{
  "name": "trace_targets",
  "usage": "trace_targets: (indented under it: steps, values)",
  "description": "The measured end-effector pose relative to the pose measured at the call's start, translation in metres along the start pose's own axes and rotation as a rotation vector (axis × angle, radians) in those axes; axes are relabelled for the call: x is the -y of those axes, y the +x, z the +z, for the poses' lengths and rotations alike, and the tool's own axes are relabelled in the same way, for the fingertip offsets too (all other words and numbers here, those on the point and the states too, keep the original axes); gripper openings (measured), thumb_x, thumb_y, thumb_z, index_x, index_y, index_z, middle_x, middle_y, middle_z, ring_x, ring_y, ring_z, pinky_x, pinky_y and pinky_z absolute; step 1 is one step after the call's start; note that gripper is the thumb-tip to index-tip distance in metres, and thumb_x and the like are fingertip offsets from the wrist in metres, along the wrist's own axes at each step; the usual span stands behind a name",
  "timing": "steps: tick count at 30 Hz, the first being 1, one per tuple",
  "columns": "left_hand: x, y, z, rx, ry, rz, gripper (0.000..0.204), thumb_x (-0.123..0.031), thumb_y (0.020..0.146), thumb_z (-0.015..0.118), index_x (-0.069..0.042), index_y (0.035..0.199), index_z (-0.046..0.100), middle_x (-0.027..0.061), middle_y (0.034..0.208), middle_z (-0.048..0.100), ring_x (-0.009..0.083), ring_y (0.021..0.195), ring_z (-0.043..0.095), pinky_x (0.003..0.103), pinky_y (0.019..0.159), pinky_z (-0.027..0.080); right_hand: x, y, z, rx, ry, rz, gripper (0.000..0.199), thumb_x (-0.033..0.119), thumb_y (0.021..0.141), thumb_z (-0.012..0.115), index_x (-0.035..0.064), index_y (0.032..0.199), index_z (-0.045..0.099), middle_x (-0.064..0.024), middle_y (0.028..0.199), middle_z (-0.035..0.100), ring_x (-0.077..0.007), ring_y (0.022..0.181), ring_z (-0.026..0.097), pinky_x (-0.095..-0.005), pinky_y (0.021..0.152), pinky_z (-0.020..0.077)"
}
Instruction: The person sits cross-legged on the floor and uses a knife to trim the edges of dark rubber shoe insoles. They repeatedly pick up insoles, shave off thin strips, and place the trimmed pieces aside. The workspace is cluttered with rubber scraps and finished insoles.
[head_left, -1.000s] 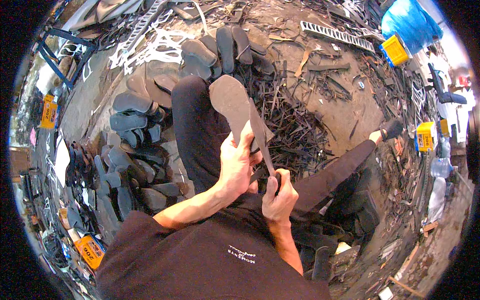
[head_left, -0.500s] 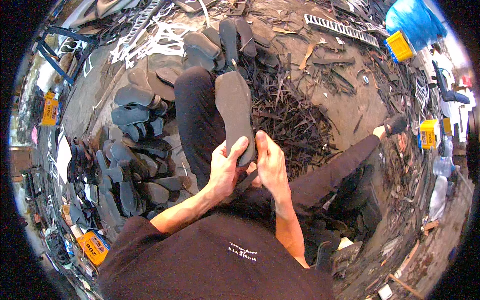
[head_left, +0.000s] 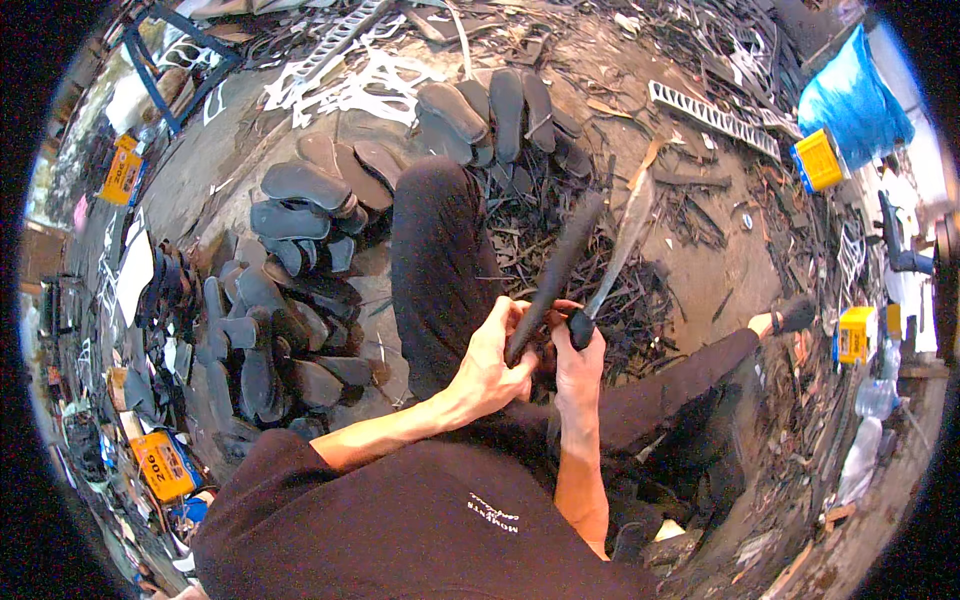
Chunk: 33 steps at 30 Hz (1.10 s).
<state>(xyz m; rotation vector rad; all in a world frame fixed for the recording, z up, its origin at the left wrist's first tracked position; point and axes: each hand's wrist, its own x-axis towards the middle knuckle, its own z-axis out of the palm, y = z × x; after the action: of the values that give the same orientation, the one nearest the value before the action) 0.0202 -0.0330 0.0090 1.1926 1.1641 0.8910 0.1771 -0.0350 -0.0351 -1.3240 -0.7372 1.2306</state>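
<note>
Above littered floor [head_left: 700, 270], hands [head_left: 540, 360] clasp sole [head_left: 560, 270], knife [head_left: 615, 250].

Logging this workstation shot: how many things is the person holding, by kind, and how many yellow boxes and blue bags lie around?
Dark shoe sole, edge-on in the left hand: 1
Knife in the right hand: 1
Yellow boxes: 4
Blue bag: 1
Total: 7

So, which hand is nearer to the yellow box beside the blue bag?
Right. The right hand, gripping the knife, is on the side of the yellow box; the left hand, holding the dark sole, is farther away.
</note>
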Motion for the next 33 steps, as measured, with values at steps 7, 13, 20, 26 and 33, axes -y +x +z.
trace_targets:
  steps: [7,13,20,26,33]
  values:
    - [0.009,-0.006,-0.018,-0.177,0.528,0.550,0.076,-0.006,0.071,0.091,-0.004,0.137,0.053,0.0236,0.135,0.055,0.0410,0.117,0.061,0.047,0.098,0.054,0.058,0.008,0.016,-0.281,0.255,0.055,0.050,0.029,0.096,0.085,0.0090,0.131,0.056,-0.0012,0.087,0.058,-0.0109,0.051,0.048,-0.0301,0.045,0.0424]
    - [0.024,-0.026,-0.044,0.108,-0.269,-0.014,0.032,-0.023,0.111,0.066,0.000,0.133,0.069,0.0019,0.113,0.073,0.0082,0.104,0.062,0.031,0.092,0.053,0.072,0.025,0.020,-0.289,0.174,0.063,0.034,0.024,0.094,0.086,0.0128,0.116,0.063,0.0001,0.101,0.069,-0.0080,0.060,0.055,-0.0248,0.043,0.0466]
    - [0.046,-0.065,-0.072,-0.055,-0.385,-0.116,0.035,-0.031,0.111,0.065,-0.001,0.126,0.077,-0.0026,0.106,0.075,0.0055,0.095,0.062,0.028,0.086,0.052,0.024,0.029,0.023,0.027,0.015,0.014,0.056,0.038,0.098,0.082,0.0120,0.141,0.056,-0.0028,0.114,0.067,-0.0109,0.074,0.058,-0.0258,0.055,0.0447]
    - [0.057,-0.102,-0.083,-0.161,-0.618,-0.027,0.043,-0.031,0.110,0.066,-0.006,0.146,0.065,-0.0026,0.127,0.072,0.0068,0.107,0.064,0.027,0.090,0.052,0.034,0.026,0.085,0.151,-0.123,-0.005,0.060,0.039,0.100,0.080,0.0076,0.145,0.054,-0.0041,0.101,0.066,-0.0115,0.066,0.055,-0.0276,0.054,0.0442]
    - [0.068,-0.134,-0.192,-0.976,-0.775,0.136,0.037,-0.022,0.110,0.064,-0.004,0.142,0.061,0.0044,0.126,0.069,0.0187,0.115,0.067,0.041,0.100,0.057,0.033,0.029,0.092,0.357,-0.154,0.071,0.034,0.037,0.109,0.066,0.0027,0.109,0.070,-0.0045,0.084,0.061,-0.0081,0.049,0.045,-0.0285,0.045,0.0388]
